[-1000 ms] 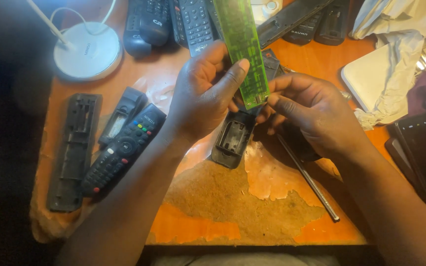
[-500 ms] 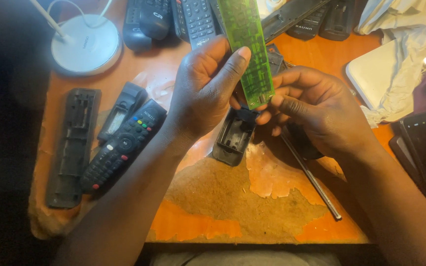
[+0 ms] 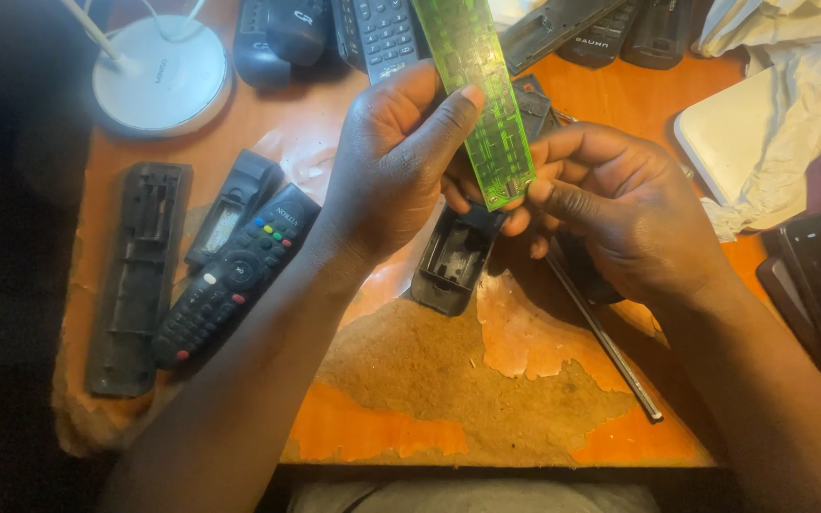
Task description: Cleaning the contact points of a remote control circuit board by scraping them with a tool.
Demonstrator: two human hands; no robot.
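Note:
A long green circuit board (image 3: 480,90) stands tilted above the table, held by both hands. My left hand (image 3: 393,166) grips its lower left edge, thumb pressed on the board's face. My right hand (image 3: 620,209) pinches the board's bottom end with thumb and fingertips. Under the hands lies an open black remote shell (image 3: 455,258). A thin metal rod (image 3: 610,342) runs out from beneath my right hand toward the table's front right.
On the worn orange table (image 3: 382,427): a black remote with coloured buttons (image 3: 235,275), a smaller remote part (image 3: 232,204), a long black back cover (image 3: 135,275), a round white lamp base (image 3: 162,74), several remotes (image 3: 387,33) at the back, white cloth and a white box (image 3: 762,133) right.
The board and both hands have stayed nearly in place; the grip is the same. The view has shifted slightly.

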